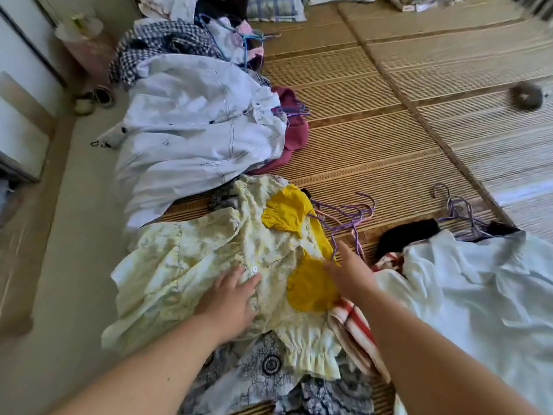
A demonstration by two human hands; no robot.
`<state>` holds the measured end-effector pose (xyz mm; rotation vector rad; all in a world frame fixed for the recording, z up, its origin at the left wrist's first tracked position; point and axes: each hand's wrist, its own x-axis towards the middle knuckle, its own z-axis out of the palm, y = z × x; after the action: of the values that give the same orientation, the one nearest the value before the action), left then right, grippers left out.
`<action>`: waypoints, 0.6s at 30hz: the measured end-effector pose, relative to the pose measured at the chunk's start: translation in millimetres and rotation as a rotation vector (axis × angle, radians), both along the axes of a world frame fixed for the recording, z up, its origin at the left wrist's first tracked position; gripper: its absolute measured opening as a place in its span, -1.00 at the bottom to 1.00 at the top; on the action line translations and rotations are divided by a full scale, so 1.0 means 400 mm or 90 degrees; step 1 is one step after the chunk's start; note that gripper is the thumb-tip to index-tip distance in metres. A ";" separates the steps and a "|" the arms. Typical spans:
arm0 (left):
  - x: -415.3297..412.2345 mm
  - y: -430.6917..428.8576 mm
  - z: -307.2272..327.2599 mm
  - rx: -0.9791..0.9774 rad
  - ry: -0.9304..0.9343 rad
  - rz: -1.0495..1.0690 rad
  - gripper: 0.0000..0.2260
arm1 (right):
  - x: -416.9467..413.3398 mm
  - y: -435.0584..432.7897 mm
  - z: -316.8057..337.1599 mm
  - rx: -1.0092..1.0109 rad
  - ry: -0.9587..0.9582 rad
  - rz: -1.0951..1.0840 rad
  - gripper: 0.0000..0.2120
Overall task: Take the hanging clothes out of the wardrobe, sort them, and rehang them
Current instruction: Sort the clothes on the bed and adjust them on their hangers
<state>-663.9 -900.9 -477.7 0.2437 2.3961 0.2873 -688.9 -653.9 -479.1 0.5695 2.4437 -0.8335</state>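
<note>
A pale yellow patterned garment (191, 259) with mustard-yellow parts (308, 286) lies spread on the woven mat in front of me. My left hand (230, 301) rests flat on its middle, fingers straight. My right hand (348, 271) hovers or rests over the mustard part, fingers extended toward a tangle of purple and pink hangers (350, 217). A light blue jacket (197, 124) lies beyond, over a maroon garment (296, 127). A white shirt (478, 289) lies at the right.
A checked garment (155, 43) and more clothes with hangers are piled at the back. A red-striped cloth (356, 324) and a dark-patterned fabric (269, 372) lie near me. More purple hangers (460, 211) sit by the white shirt. Shoes (92, 100) stand by the left wall.
</note>
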 end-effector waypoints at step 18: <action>-0.040 0.030 0.210 0.054 0.065 0.099 -0.33 | -0.021 -0.067 0.244 -0.326 0.212 -0.175 -0.77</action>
<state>-680.0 -889.1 -393.7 0.1125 2.5114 0.4596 -697.4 -680.6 -381.6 0.6097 2.3128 -1.7202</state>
